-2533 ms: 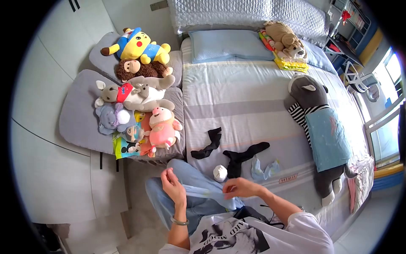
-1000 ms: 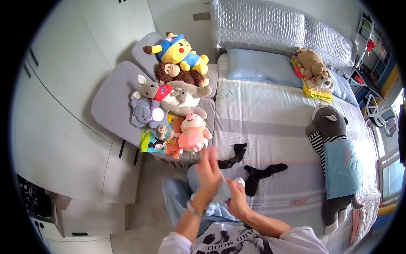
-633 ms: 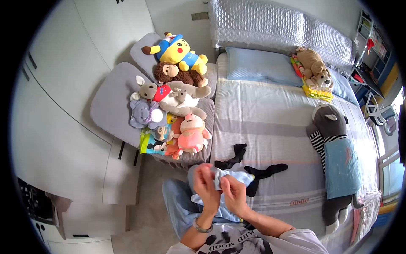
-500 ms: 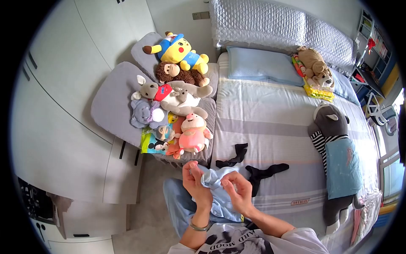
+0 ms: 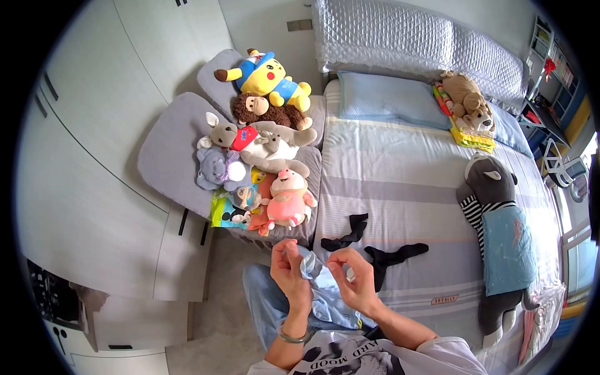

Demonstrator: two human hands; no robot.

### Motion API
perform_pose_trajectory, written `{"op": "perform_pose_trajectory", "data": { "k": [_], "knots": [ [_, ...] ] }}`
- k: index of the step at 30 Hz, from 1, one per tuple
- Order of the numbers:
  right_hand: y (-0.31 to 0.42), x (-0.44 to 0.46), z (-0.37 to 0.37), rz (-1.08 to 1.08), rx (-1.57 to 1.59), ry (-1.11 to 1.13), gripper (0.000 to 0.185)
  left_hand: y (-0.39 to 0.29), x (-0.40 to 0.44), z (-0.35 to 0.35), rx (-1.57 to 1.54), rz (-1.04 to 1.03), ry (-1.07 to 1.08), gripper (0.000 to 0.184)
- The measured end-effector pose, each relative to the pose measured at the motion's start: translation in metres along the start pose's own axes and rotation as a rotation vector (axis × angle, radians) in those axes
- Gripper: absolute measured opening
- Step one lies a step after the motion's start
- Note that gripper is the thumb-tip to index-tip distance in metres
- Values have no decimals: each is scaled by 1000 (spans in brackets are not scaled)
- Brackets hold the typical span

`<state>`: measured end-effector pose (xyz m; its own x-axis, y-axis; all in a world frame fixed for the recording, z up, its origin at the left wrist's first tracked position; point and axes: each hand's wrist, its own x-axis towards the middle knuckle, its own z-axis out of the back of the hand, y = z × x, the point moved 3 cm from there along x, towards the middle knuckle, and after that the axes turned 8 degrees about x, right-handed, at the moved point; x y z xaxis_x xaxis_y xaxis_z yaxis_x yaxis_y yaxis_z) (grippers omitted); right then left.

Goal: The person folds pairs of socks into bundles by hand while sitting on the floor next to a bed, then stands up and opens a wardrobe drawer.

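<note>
A light blue garment (image 5: 331,303) lies bunched over the lap, its upper edge raised between my two hands. My left hand (image 5: 291,275) is closed at the garment's left edge, thumb and fingers pinched together near a folded rim. On the other side my right hand (image 5: 355,281) is also closed, fingers curled in a pinch, with a bit of pale cloth showing between them. Which part of the garment each hand grips is partly hidden by the fingers. Just beyond the hands, a black sock (image 5: 347,232) and another black sock (image 5: 400,252) lie crumpled on the bed.
The striped bed (image 5: 387,187) spreads ahead and right, with a large plush toy (image 5: 507,244) along its far side. Several plush toys, including a pink pig (image 5: 289,200), fill the grey chairs (image 5: 172,140) at left. A white wardrobe (image 5: 94,162) lines the left wall.
The garment's raised edge has opened into a looser fold between my hands. Both hands stay in nearly the same place, the right one slightly turned.
</note>
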<state>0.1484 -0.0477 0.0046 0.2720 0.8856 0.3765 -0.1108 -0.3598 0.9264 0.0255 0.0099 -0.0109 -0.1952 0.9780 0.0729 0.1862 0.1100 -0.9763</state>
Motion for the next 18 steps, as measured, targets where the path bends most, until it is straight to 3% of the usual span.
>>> {"op": "perform_pose_trajectory", "data": {
  "k": [10, 18],
  "knots": [
    [13, -2, -4, 237, -194, 20, 18, -13, -7, -6, 195, -182, -35, 15],
    [12, -2, 4, 134, -130, -52, 16, -10, 6, 13, 168, -108, -124, 19]
  ]
}}
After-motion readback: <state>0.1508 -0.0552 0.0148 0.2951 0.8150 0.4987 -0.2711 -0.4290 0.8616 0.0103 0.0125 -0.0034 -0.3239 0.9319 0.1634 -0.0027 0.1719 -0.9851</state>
